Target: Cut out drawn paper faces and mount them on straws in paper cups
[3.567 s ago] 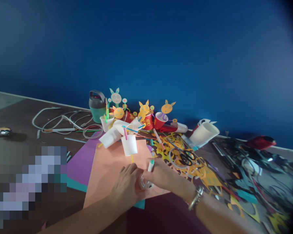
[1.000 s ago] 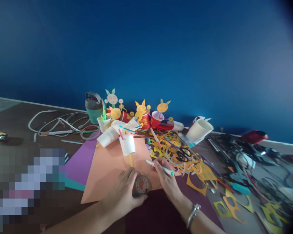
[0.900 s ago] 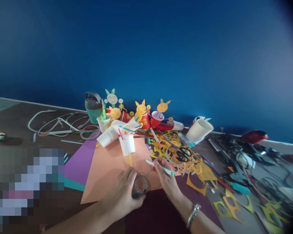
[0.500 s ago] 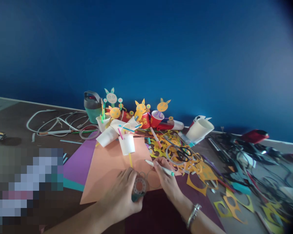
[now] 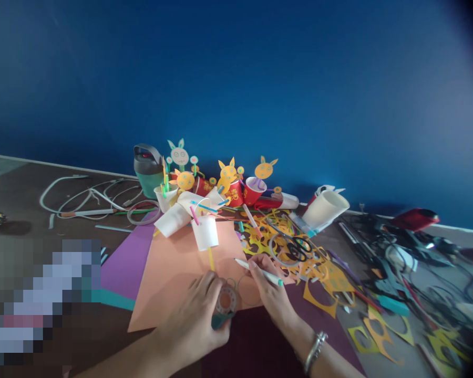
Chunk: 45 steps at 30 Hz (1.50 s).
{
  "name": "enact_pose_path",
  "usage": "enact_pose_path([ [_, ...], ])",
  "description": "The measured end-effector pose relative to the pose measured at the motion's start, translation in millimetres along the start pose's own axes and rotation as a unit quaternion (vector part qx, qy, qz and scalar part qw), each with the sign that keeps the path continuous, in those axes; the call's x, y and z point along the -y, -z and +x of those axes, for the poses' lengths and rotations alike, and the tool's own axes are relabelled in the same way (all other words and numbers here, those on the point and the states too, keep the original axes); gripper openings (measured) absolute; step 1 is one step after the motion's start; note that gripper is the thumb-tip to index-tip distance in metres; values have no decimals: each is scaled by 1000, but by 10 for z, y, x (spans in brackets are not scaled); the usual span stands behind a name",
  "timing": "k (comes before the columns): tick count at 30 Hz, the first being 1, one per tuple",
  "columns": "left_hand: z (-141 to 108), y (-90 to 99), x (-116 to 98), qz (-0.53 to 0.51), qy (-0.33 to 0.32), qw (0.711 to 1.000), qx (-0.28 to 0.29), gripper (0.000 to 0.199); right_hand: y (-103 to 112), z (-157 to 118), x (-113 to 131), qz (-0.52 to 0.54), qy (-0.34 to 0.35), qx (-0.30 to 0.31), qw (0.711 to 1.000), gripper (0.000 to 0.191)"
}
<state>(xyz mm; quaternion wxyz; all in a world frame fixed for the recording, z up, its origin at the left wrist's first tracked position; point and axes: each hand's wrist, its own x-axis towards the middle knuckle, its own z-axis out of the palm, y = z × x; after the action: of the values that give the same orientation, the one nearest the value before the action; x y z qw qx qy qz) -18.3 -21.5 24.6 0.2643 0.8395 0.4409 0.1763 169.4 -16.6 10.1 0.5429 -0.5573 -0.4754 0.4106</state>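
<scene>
My left hand (image 5: 208, 310) rests on the salmon-orange paper (image 5: 157, 283), its fingers closed round a small tape roll (image 5: 225, 299) with a clear ring face and a teal part. In my right hand (image 5: 268, 283) is a white marker (image 5: 256, 270) with a green end, its tip pointing left over the paper. Faint circle outlines (image 5: 249, 290) show on the paper between both hands. A white paper cup (image 5: 205, 233) with a pink straw and a yellow straw stands just beyond my left hand.
Paper cups with animal-face cutouts (image 5: 227, 170) stand by the blue wall. Yellow paper scraps (image 5: 331, 273), black-handled scissors (image 5: 299, 247) and tangled cables (image 5: 402, 262) lie at right. Purple paper (image 5: 128, 257), white cables (image 5: 90, 197) and a teal bottle (image 5: 148, 176) are at left.
The view has shifted very slightly. Both hands keep nearly the same place and the same hold on the tape roll and the marker.
</scene>
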Motion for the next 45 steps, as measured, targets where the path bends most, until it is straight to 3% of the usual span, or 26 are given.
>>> enact_pose_path([
  [7,12,27,21,12,-15,1000,-1,37,13,-7,-23,-14,-2,0,1000,27],
  [29,19,1,22,-22,-27,999,-36,42,25,-9,-31,-18,-13,6,1000,25],
  [35,45,9,41,-12,-13,1000,-17,41,102,-54,129,-42,21,-15,999,23],
  [41,81,63,17,9,-20,1000,13,37,111,-170,329,-190,103,167,962,13],
  [45,104,105,-29,23,-38,999,14,23,32,-206,345,-224,151,197,942,13],
])
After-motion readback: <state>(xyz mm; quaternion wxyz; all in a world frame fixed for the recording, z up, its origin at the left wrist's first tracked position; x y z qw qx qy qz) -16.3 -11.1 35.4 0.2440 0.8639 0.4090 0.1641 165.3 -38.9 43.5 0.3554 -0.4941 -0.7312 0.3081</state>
